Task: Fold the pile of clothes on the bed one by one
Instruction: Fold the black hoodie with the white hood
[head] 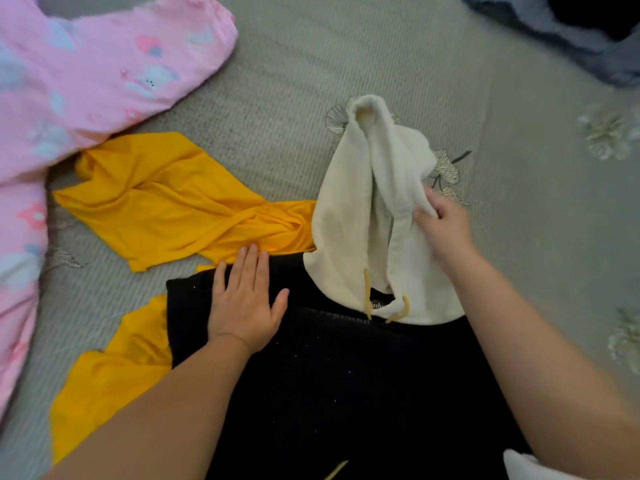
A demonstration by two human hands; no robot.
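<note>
Black hoodie (346, 375) lies flat on the bed (346, 57), body toward the near edge, its cream hood (349, 202) pointing toward the far edge. Part of it rests over a yellow garment (166, 209), which spreads toward the left edge and runs beneath the hoodie's left side.

Left hand (246, 303) — fingers straight and close together, palm down — presses flat on the hoodie's left shoulder, fingertips just reaching the yellow cloth. Right hand (446, 226) pinches the hood's right edge, fingers curled round a fold of the cream fabric, lifting it slightly off the bed.

Handling, as a judgement: the hoodie looks thick and fleecy, soft and limp, heavier than the thin yellow cloth; it will sag, not hold a crease, so each fold needs pressing down. Not fragile, not slippery — lint on the black suggests a grippy surface. The hood is bulky; best taken at its rim or peak and laid down onto the chest, with drawstrings (384, 306) tucked inside. Then take hold at shoulder seam and hem for the side folds.

Pink patterned garment (86, 81) sits at the far left corner, well apart; something dark grey (554, 32) lies at the far right corner.
</note>
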